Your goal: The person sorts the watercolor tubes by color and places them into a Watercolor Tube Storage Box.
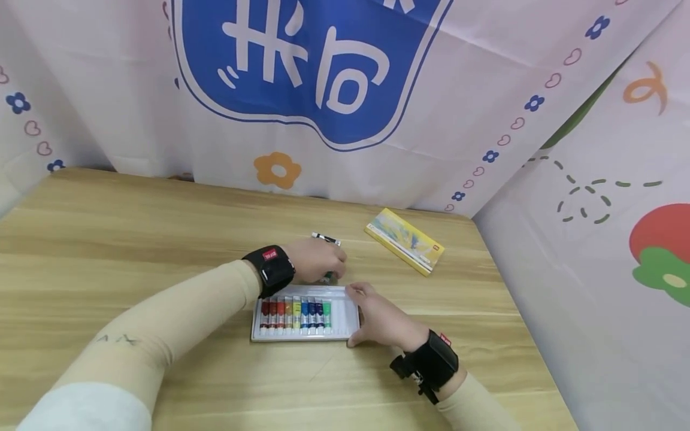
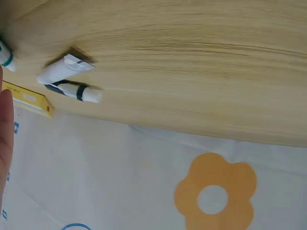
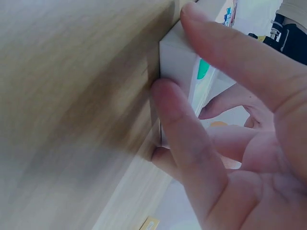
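A white plastic tray lies on the table with a row of small paint tubes, running from dark red to green; its right end has bare slots. My right hand grips the tray's right end, thumb on the near side and fingers round the far corner. Just beyond the tray, my left hand has its fingers curled down over a green paint tube, pinching it. That tube's green-banded end shows at the edge of the left wrist view.
Behind the left hand lie a white paint tube and a black-banded one. A flat yellow box rests at the back right of the wooden table. A printed cloth hangs along the back edge.
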Available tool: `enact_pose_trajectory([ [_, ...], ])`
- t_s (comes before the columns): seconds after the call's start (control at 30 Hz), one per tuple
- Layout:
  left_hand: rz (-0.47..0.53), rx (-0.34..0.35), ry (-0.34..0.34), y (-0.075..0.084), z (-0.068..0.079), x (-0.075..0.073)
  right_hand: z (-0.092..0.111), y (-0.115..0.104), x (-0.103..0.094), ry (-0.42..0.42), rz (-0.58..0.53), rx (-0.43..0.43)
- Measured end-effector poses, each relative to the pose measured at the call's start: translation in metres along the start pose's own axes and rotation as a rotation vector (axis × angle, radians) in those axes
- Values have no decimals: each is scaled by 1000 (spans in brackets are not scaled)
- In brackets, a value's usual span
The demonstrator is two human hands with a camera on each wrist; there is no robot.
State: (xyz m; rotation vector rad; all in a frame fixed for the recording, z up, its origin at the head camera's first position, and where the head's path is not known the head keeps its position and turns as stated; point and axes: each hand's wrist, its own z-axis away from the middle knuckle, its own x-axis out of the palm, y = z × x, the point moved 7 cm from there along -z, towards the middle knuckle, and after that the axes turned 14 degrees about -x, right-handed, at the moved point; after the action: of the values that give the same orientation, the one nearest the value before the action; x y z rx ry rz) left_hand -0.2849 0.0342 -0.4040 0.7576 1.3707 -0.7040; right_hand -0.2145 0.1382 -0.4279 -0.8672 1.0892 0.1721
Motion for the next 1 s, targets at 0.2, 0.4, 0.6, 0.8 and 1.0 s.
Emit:
enact_pose_trajectory([
  [0.2, -64, 37, -40, 4, -7, 4, 0, -3, -6, 21, -13, -29],
  [0.4, -47, 38, -55, 3, -9, 13, 1, -1, -4, 7, -20, -14],
  [0.6, 26, 27, -37, -3, -7, 19, 1, -1, -1, 5, -16, -10],
  [0.8, 104, 3, 0, -5, -9, 18, 1, 0, 0, 0, -19, 7],
  [1.0, 230, -92, 49, -12, -10, 11, 0, 0, 0, -2, -13, 14],
])
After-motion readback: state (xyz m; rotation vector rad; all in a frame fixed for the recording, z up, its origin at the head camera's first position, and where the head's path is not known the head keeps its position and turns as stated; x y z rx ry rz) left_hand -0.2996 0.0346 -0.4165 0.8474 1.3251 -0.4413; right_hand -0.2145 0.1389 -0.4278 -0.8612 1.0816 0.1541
